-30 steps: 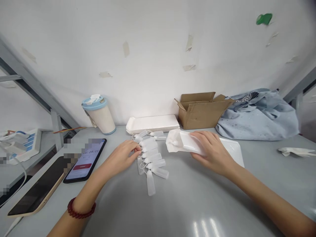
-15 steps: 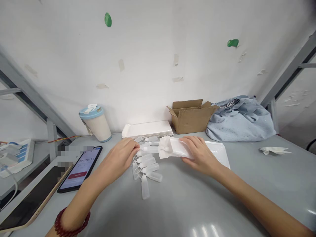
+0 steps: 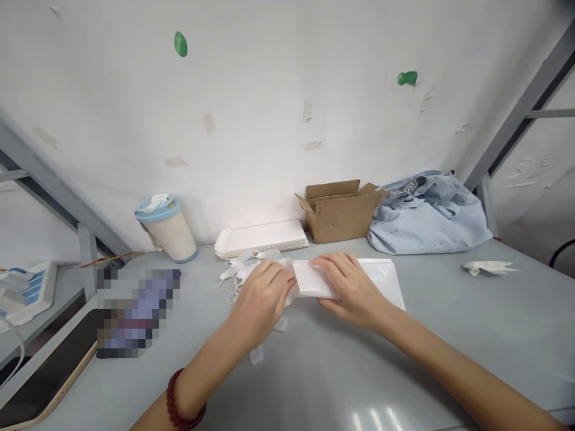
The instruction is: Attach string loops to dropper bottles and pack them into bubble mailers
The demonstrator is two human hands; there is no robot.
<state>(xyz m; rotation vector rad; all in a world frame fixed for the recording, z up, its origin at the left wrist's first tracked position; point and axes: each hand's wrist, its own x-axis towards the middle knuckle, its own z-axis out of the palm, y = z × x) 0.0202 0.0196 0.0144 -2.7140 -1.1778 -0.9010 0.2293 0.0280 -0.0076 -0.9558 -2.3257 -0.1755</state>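
My right hand is closed around a white padded envelope, thumb below and fingers on top, its mouth facing left. At that mouth, the fingers of my left hand are bunched together and touch the envelope's end; what they hold is hidden. Under and behind my left hand lie several small translucent squeeze bottles with looped cap strings, partly covered by the hand. Another white padded envelope lies flat on the table beneath my right hand.
Behind the bottles lies a stack of white envelopes. An open cardboard box and a light-blue cloth bag stand by the wall. At left are a lidded cup, a phone and a blurred-out device. A crumpled tissue lies right.
My left hand has moved right, up to the envelope's mouth. The bottle that stuck partly into the mouth no longer shows. My right hand keeps its hold; the view has shifted slightly.
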